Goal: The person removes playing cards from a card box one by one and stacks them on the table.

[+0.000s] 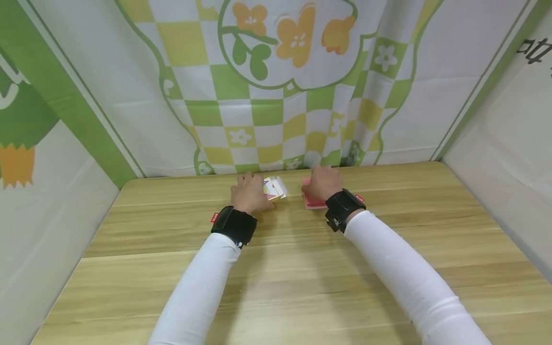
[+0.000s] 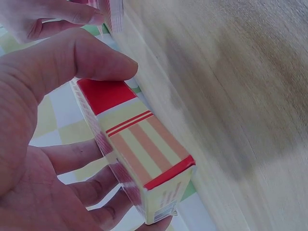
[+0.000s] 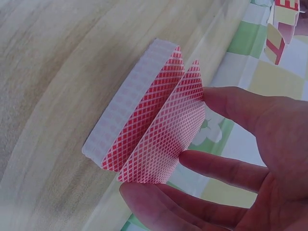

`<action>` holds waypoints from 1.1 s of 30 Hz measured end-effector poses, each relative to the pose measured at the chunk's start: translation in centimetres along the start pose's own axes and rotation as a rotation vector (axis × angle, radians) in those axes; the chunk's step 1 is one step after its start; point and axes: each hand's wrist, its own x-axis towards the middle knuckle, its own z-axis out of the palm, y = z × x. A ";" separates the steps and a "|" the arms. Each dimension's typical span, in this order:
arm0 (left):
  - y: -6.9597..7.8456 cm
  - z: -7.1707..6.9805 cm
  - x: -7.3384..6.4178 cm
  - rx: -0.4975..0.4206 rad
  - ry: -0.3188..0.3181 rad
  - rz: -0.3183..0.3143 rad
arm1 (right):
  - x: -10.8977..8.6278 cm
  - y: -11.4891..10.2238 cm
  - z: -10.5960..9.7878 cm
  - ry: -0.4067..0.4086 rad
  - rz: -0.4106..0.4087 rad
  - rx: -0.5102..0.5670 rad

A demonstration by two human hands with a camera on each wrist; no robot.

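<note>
Near the back edge of the table, my left hand (image 1: 251,194) grips a small playing-card box (image 2: 139,144), thumb on one side and fingers round the other. The box has red, cream and striped faces, and its white flap stands out toward the right in the head view. Further right, my right hand (image 1: 326,183) pinches a red-patterned playing card (image 3: 166,127) between thumb and fingers. That card stands tilted up from a deck of cards (image 3: 132,98), which lies on the table; whether it is a single card I cannot tell.
The wooden table (image 1: 276,287) stretches toward me. Right behind the hands hangs a checked curtain (image 1: 267,115) with flowers, reaching down to the table's back edge. White cloth walls (image 1: 509,143) stand at both sides.
</note>
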 end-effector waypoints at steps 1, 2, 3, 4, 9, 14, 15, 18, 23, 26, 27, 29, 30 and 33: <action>0.0 0.0 0.0 -0.001 0.002 0.002 | 0.0 0.0 0.0 -0.001 0.003 -0.003; 0.0 0.0 0.0 -0.003 0.002 0.003 | 0.0 -0.1 0.0 -0.003 0.005 -0.004; 0.0 0.0 0.0 -0.004 0.003 0.002 | 0.0 -0.1 0.0 -0.005 0.008 -0.006; 0.1 0.0 -0.1 -0.004 0.003 0.004 | 0.0 -0.1 0.1 -0.007 0.011 -0.007; 0.0 0.0 -0.2 -0.004 0.001 0.007 | 0.0 -0.3 0.3 -0.016 0.019 -0.011; 0.0 0.0 -0.1 -0.005 0.000 0.005 | 0.1 -0.3 0.4 -0.012 0.012 -0.009; 0.0 0.0 -0.1 -0.005 -0.002 0.003 | 0.1 -0.3 0.4 -0.013 0.011 -0.010; 0.0 0.1 -0.1 -0.003 -0.007 -0.001 | 0.1 -0.3 0.4 -0.023 0.010 -0.012; -0.1 0.1 -0.1 -0.002 -0.010 -0.005 | 0.0 -0.4 0.4 -0.032 0.014 -0.018; -0.1 0.1 -0.1 -0.005 -0.010 -0.004 | 0.1 -0.4 0.4 -0.026 0.014 -0.024; -0.1 0.1 -0.1 -0.006 -0.010 -0.004 | 0.1 -0.4 0.4 -0.024 0.013 -0.025; -0.1 0.1 -0.1 -0.007 -0.011 -0.005 | 0.1 -0.4 0.5 -0.021 0.014 -0.029; -0.1 0.0 -0.2 -0.007 -0.012 -0.006 | 0.1 -0.5 0.5 -0.022 0.014 -0.031; -0.1 0.0 -0.2 -0.006 -0.013 -0.009 | 0.0 -0.5 0.4 -0.030 0.014 -0.031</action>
